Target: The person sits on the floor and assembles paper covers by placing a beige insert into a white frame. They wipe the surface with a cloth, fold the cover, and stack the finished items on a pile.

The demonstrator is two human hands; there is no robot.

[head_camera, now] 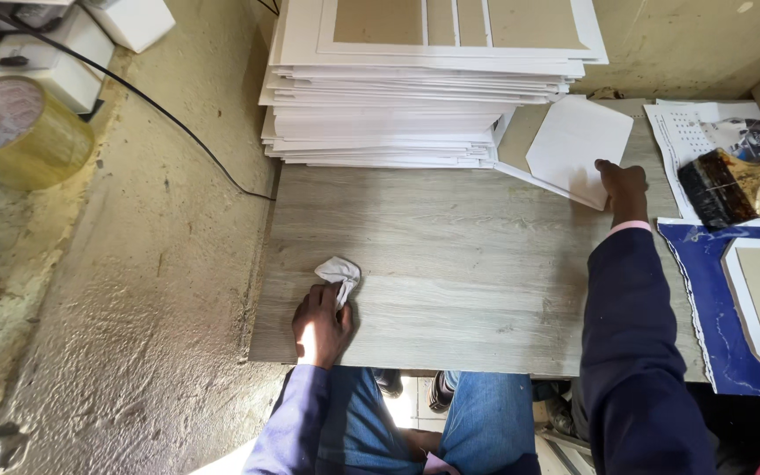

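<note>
Head view: a crumpled white cloth (339,273) is clamped in the left hand (320,324) on the surface (450,264); below the card stack (415,88), a white sheet (576,148) is pinched by the right hand (623,189).

A printed white paper sheet (705,132) lies at the board's right edge, under a brush.

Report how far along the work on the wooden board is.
Done: a tall stack of white sheets sits piled at the board's far edge. In hand: the left hand clutches a crumpled white cloth against the grey wooden board, while the right hand touches a loose white sheet. Left: that sheet lies apart from the stack; a brush rests nearby.
</note>
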